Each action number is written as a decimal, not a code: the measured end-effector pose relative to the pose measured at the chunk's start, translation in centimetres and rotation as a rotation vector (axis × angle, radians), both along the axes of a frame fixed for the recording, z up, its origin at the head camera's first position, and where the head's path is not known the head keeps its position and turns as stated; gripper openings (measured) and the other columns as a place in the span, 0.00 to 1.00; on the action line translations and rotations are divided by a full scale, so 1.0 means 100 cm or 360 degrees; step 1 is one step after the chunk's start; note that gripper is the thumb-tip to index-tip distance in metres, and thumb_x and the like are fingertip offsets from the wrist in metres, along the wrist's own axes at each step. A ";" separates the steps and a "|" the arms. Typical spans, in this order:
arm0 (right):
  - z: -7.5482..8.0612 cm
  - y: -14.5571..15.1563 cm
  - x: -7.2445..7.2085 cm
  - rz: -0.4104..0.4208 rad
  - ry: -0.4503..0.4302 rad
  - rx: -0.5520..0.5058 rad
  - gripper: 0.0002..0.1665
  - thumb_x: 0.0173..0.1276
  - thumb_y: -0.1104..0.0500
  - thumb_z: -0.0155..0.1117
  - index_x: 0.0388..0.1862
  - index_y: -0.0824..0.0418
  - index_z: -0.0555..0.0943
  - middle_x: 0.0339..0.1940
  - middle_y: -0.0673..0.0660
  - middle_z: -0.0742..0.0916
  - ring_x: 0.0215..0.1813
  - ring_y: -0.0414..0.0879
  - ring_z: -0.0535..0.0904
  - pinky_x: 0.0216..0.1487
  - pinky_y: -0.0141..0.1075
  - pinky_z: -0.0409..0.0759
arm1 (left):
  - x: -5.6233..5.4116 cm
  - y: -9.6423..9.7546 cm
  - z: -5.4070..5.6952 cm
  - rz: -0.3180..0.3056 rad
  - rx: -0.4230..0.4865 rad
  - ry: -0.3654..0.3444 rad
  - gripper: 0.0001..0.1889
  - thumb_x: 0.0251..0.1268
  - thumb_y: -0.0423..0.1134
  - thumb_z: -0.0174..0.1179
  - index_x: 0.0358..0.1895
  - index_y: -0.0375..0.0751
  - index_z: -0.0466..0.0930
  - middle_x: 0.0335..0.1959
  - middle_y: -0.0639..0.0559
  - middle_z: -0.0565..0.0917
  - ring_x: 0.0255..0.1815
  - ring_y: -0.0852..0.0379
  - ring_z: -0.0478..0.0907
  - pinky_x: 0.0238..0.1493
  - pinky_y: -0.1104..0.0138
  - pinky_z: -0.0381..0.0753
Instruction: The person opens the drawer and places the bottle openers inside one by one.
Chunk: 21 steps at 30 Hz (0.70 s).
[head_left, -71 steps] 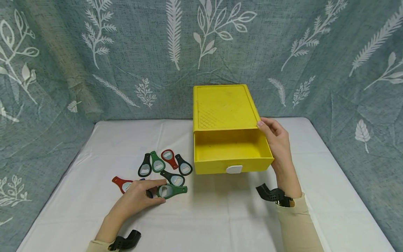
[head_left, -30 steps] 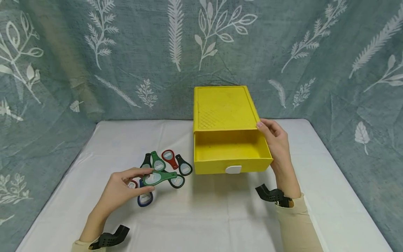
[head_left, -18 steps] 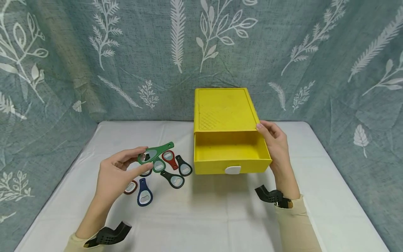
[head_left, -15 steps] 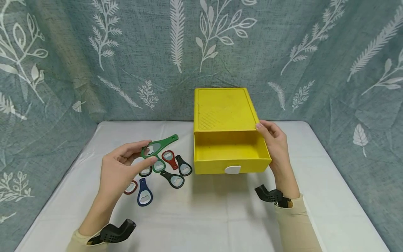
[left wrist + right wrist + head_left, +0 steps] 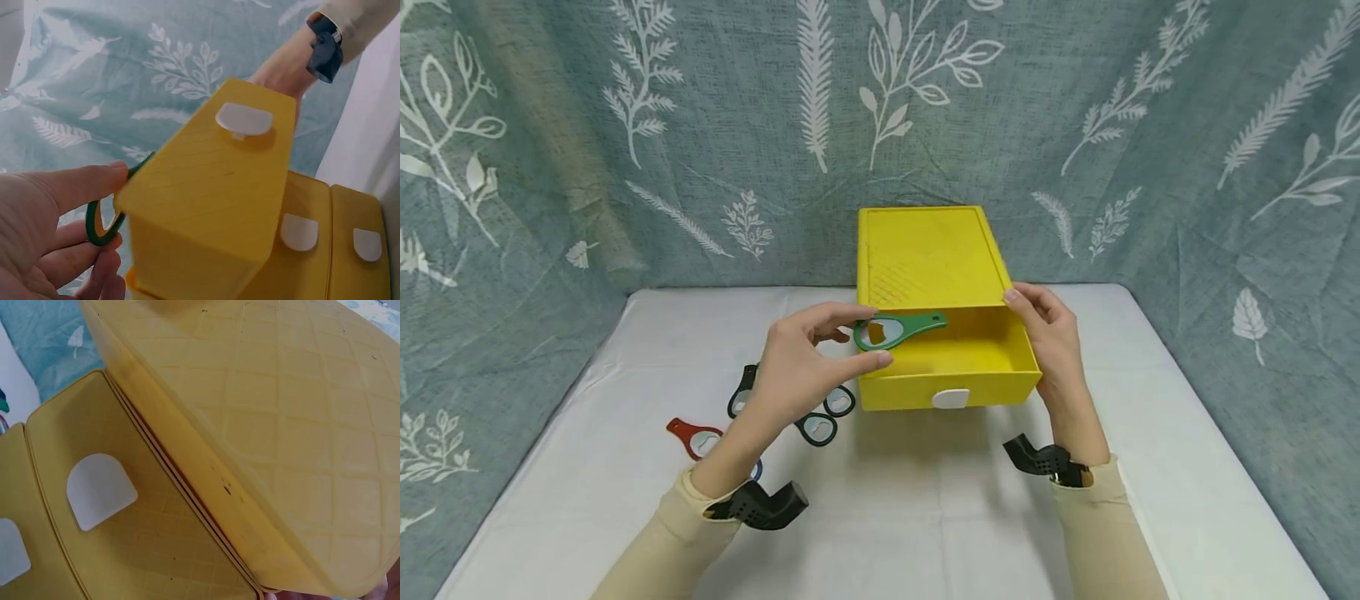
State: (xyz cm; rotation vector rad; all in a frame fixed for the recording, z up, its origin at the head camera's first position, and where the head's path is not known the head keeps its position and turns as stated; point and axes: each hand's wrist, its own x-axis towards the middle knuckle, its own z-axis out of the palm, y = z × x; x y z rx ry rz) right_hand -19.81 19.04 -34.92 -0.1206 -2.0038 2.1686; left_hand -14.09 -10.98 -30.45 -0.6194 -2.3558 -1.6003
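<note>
My left hand (image 5: 805, 354) pinches a green bottle opener (image 5: 921, 322) at its round metal end, thumb below and fingers above. The opener's handle points right, over the pulled-out top drawer (image 5: 895, 393) of a yellow drawer cabinet (image 5: 936, 254). In the left wrist view, the opener's green rim (image 5: 92, 219) shows beside the drawer's edge, its handle partly hidden behind the drawer. My right hand (image 5: 1052, 337) grips the cabinet's right side, thumb at the top edge. The right wrist view shows the drawer's lattice-patterned underside (image 5: 300, 437), with fingertips (image 5: 290, 595) at the bottom edge.
Left of the cabinet, a red bottle opener (image 5: 683, 432) and several black ones (image 5: 817, 430) lie on the white cloth (image 5: 880, 533); my left arm hides others. Shut lower drawers with white pulls (image 5: 300, 232) sit beneath. A patterned curtain (image 5: 700, 125) stands behind.
My left hand picked the green bottle opener up off the cloth, raised it, and carried it right to the open drawer. The right hand has stayed on the cabinet.
</note>
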 end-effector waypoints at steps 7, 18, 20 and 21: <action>-0.001 0.000 -0.002 0.0001 -0.0014 0.0033 0.27 0.64 0.44 0.71 0.55 0.58 0.81 0.53 0.57 0.81 0.56 0.51 0.73 0.57 0.40 0.71 | -0.013 0.015 -0.004 -0.0038 -0.0157 0.0016 0.28 0.49 0.49 0.77 0.57 0.50 0.84 0.52 0.64 0.81 0.50 0.56 0.74 0.48 0.58 0.73; 0.000 0.002 -0.003 0.0013 0.0017 0.0062 0.27 0.64 0.44 0.70 0.55 0.59 0.81 0.51 0.57 0.81 0.56 0.51 0.73 0.59 0.42 0.68 | -0.008 -0.012 -0.015 0.0137 0.0151 0.0284 0.18 0.55 0.30 0.73 0.50 0.42 0.86 0.49 0.56 0.85 0.50 0.55 0.76 0.45 0.64 0.75; 0.000 0.003 -0.003 0.0015 0.0018 0.0065 0.27 0.64 0.44 0.70 0.55 0.59 0.81 0.51 0.57 0.81 0.56 0.51 0.73 0.59 0.43 0.68 | -0.006 -0.025 -0.022 0.0198 0.0123 0.0205 0.17 0.55 0.29 0.73 0.50 0.41 0.87 0.49 0.54 0.85 0.49 0.54 0.76 0.45 0.63 0.75; 0.000 0.003 -0.003 0.0016 0.0016 0.0067 0.27 0.64 0.44 0.70 0.55 0.59 0.81 0.51 0.57 0.81 0.56 0.51 0.72 0.60 0.43 0.67 | -0.005 -0.032 -0.026 0.0217 0.0092 0.0159 0.17 0.55 0.30 0.73 0.50 0.42 0.87 0.49 0.53 0.85 0.48 0.54 0.76 0.45 0.63 0.75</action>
